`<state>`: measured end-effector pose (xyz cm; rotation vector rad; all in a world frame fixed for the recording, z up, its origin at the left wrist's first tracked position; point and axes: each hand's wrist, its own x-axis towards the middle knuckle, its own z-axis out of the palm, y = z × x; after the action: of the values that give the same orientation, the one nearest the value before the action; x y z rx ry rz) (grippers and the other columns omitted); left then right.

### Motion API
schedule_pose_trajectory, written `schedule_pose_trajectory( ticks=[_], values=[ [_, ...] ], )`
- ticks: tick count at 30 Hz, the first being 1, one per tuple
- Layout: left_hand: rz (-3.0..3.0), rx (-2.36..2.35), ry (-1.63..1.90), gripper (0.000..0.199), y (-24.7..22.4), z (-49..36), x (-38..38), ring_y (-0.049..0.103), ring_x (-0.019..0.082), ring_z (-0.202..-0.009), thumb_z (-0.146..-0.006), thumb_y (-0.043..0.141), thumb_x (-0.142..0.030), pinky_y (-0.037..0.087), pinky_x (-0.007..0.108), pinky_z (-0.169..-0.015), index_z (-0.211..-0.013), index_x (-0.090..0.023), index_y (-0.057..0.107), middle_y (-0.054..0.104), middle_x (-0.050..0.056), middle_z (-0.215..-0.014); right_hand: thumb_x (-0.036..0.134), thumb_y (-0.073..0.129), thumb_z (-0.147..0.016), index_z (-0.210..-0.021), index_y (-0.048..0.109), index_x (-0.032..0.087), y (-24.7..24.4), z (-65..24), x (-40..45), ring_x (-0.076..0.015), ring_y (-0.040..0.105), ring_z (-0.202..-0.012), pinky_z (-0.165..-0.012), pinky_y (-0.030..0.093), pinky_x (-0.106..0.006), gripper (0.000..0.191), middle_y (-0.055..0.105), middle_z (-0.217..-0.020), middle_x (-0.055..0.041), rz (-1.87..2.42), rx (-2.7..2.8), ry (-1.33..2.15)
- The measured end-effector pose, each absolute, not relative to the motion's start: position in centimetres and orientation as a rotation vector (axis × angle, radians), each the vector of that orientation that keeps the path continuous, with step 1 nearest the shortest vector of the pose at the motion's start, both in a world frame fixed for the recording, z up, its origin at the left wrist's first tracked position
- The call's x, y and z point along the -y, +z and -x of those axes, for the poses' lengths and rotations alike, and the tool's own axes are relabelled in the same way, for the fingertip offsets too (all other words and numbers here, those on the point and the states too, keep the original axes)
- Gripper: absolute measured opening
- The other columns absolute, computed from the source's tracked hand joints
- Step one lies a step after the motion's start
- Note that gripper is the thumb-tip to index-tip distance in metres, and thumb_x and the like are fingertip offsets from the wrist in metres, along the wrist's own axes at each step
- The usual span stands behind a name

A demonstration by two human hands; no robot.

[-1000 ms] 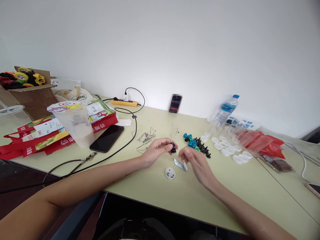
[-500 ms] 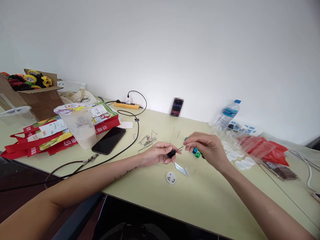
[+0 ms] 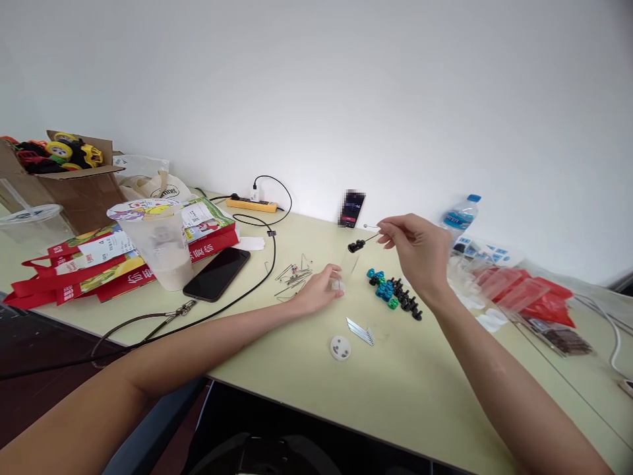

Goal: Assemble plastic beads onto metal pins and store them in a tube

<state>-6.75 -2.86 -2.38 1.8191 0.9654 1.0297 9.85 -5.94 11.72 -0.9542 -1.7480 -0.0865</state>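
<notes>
My right hand (image 3: pixel 413 247) is raised, its fingertips pinching a thin metal rod (image 3: pixel 371 237) with small black parts (image 3: pixel 356 246) at its lower left end. My left hand (image 3: pixel 324 289) rests on the table, fingers closed round the base of a clear tube (image 3: pixel 349 267). Below my right hand lie blue-green pieces (image 3: pixel 384 289) and a row of black pieces (image 3: pixel 406 302). Nearer the front are a fan of metal strips (image 3: pixel 361 330) and a round white dish (image 3: pixel 340 348) holding several small grey bits. Bent metal pins (image 3: pixel 293 277) are scattered left of the tube.
On the left are a dark phone (image 3: pixel 216 274), a plastic cup (image 3: pixel 165 247), red bags (image 3: pixel 74 270) and a cardboard box (image 3: pixel 86 198). A water bottle (image 3: pixel 461 214) and red packets (image 3: pixel 537 293) are at right; a propped phone (image 3: pixel 351 208) stands behind.
My right hand has moved up with the rod, and the black parts have left my left hand. My left hand has shifted slightly right and up, onto the clear tube.
</notes>
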Motion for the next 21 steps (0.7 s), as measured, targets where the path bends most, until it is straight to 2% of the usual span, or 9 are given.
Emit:
schedule_pose_trajectory(
  ticks=[4,10,16,21],
  values=[
    [-1.872,-0.886,1.014,0.029,-2.3,6.6,2.6,0.054,0.016,-0.097,-0.076,0.058,-0.026,0.040,0.030,-0.088,-0.104,-0.020,0.051,0.059,0.005,-0.100,0.027,0.054,-0.083,-0.080,0.066,0.019,11.5,-10.2,5.6,-0.0122,0.061,-0.054,-0.054,0.051,-0.026,0.015,0.066,-0.069,-0.0014,1.070,1.785,-0.068],
    [-1.848,-0.878,1.157,0.026,-2.1,7.2,3.2,0.054,0.014,-0.090,-0.081,0.052,-0.030,0.044,0.027,-0.079,-0.105,-0.021,0.050,0.054,0.004,-0.102,0.027,0.053,-0.081,-0.078,0.067,0.019,11.9,-11.7,4.6,-0.0139,0.063,-0.056,-0.059,0.051,-0.027,0.016,0.065,-0.063,-0.0004,1.273,1.989,0.071],
    [-1.796,-0.872,1.288,0.023,-2.1,8.1,3.4,0.051,0.016,-0.096,-0.084,0.050,-0.031,0.045,0.027,-0.077,-0.105,-0.021,0.048,0.051,0.006,-0.113,0.022,0.047,-0.084,-0.089,0.068,0.020,12.7,-12.6,4.6,-0.0124,0.061,-0.059,-0.059,0.049,-0.025,0.022,0.066,-0.070,-0.0010,1.238,2.175,0.047],
    [-1.792,-0.924,1.400,0.027,-1.9,8.5,3.3,0.051,0.018,-0.100,-0.085,0.049,-0.028,0.043,0.030,-0.080,-0.111,-0.020,0.048,0.052,0.008,-0.110,0.017,0.041,-0.085,-0.093,0.069,0.021,13.1,-13.0,4.9,-0.0115,0.058,-0.057,-0.057,0.046,-0.025,0.030,0.065,-0.076,-0.0023,1.214,2.335,-0.039]
  ],
)
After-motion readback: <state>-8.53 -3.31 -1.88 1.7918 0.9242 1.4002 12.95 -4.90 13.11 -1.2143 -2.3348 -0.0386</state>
